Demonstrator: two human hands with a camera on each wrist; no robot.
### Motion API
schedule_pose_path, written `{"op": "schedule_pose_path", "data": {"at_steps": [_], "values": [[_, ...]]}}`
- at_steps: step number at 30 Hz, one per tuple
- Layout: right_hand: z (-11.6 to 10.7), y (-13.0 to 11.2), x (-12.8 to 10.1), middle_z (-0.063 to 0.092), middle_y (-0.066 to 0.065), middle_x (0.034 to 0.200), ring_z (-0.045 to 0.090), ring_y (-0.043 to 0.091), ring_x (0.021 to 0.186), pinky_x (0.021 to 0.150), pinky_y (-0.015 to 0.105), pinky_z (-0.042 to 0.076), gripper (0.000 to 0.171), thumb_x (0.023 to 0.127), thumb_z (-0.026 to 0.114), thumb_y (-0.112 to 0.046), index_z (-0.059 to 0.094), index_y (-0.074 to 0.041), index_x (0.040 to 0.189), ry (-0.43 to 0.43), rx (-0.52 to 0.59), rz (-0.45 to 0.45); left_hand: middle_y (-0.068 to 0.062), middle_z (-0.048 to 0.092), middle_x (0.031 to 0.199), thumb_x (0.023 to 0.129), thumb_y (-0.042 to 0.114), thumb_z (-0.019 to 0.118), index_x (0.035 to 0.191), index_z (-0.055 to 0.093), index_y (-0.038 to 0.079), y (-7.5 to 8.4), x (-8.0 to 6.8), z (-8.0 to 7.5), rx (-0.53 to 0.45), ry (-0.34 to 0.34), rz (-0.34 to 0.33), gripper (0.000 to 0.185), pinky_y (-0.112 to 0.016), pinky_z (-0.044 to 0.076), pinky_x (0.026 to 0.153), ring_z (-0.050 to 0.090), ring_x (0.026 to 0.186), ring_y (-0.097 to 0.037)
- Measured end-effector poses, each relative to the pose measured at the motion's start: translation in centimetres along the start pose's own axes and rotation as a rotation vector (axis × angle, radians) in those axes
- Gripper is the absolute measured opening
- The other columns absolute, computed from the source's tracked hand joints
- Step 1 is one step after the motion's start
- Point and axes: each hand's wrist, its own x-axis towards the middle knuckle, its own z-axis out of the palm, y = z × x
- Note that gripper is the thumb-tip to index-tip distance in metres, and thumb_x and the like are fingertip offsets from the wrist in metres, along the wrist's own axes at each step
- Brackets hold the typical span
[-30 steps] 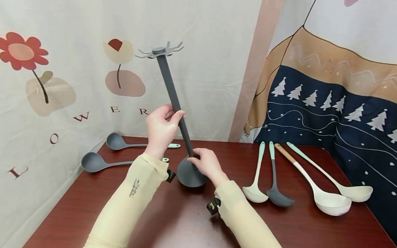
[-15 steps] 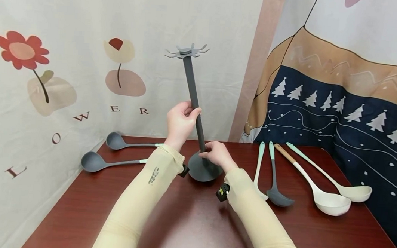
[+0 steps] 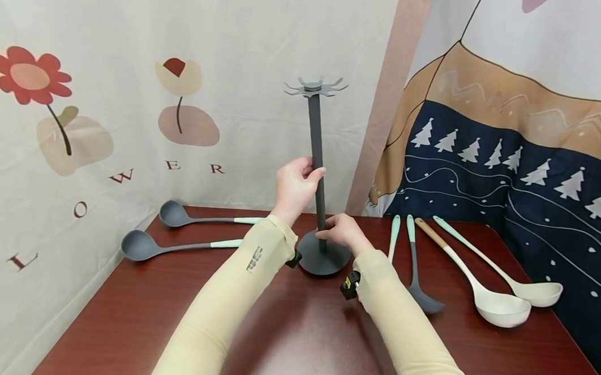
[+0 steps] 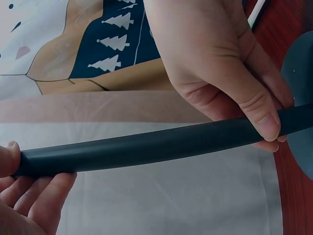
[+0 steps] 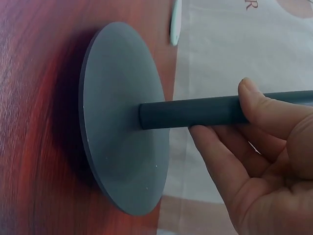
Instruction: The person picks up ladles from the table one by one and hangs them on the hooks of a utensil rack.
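The left hand [image 3: 294, 188] is gripping the stand [image 3: 315, 171] at mid-pole and the right hand [image 3: 343, 231] is pinching it just above its base on the bench [image 3: 293, 334], so both should be keeping the pole upright, I judge.

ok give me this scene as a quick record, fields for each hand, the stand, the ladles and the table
left hand: left hand grips the pole of the stand partway up
right hand: right hand holds the pole low, just above the round base
stand: dark grey stand, about upright, base on the table, ring of hooks on top with nothing on it
ladles left: two grey ladles lying flat
ladles right: four ladles lying flat, three pale and one grey
table: dark red wood table
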Motion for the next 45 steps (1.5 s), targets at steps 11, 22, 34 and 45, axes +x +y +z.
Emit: {"op": "schedule_pose_path", "data": {"at_steps": [11, 22, 34, 45], "values": [[-0.8, 0.7, -0.1, 0.071, 0.01, 0.104, 0.068, 0.028, 0.099, 0.093, 0.046, 0.051, 0.024, 0.089, 0.075, -0.017, 0.075, -0.002, 0.108, -0.017, 0.049, 0.014, -0.006, 0.075, 0.095, 0.094, 0.018, 0.07, 0.105, 0.074, 0.003, 0.1, 0.3, 0.8, 0.052, -0.078, 0.007, 0.019, -0.032, 0.056, 0.077, 0.07, 0.086, -0.016], [-1.2, 1.1, -0.3, 0.072, 0.011, 0.103, 0.067, 0.029, 0.101, 0.094, 0.046, 0.05, 0.024, 0.09, 0.075, -0.017, 0.075, -0.002, 0.108, -0.019, 0.027, 0.013, -0.005, 0.074, 0.098, 0.095, 0.02, 0.069, 0.108, 0.073, 0.006, 0.4, 0.4, 1.6, 0.114, -0.13, 0.008, 0.02, -0.031, 0.056, 0.078, 0.07, 0.088, -0.016], [-1.5, 1.4, -0.6, 0.073, 0.01, 0.098, 0.069, 0.028, 0.098, 0.095, 0.047, 0.05, 0.022, 0.09, 0.074, -0.015, 0.074, 0.0, 0.106, -0.035, 0.039, 0.017, -0.006, 0.074, 0.098, 0.095, 0.019, 0.068, 0.111, 0.071, 0.005, 0.9, 0.1, 2.3, 0.125, -0.17, 0.017, 0.021, -0.031, 0.055, 0.078, 0.069, 0.087, -0.016], [-2.0, 1.4, -1.0, 0.073, 0.008, 0.092, 0.07, 0.029, 0.096, 0.093, 0.047, 0.05, 0.017, 0.09, 0.074, -0.013, 0.075, -0.001, 0.102, -0.102, -0.005, 0.003, -0.005, 0.074, 0.095, 0.095, 0.017, 0.067, 0.107, 0.072, 0.006, 1.1, -0.5, 2.6, 0.139, -0.179, 0.063, 0.017, -0.031, 0.055, 0.074, 0.068, 0.084, -0.017]]}}
